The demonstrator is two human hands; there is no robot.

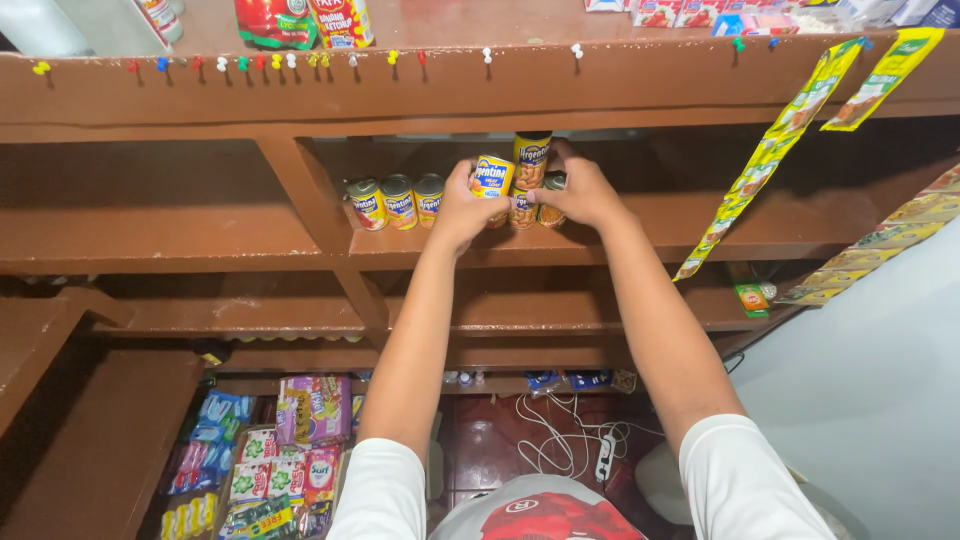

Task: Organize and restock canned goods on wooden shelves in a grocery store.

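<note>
Brown wooden shelf: left hand grips yellow can; right hand apparently clasps stacked cans.

The shelf is painted wood, brown, with a dull sheen and worn, uneven patches along its edges. On it, the tins left of the hands are metal with glossy paper or printed labels and bright silvery rims. The can gripped between the left hand and the right hand has the same shiny yellow-and-blue wrap. Hanging right of the shelf, the sachet strips are slick, reflective plastic film. Pushpins along the beam above the shelf have smooth plastic heads. Below the shelf, the packets look like glossy plastic, and the sleeves are matt white cloth.
</note>
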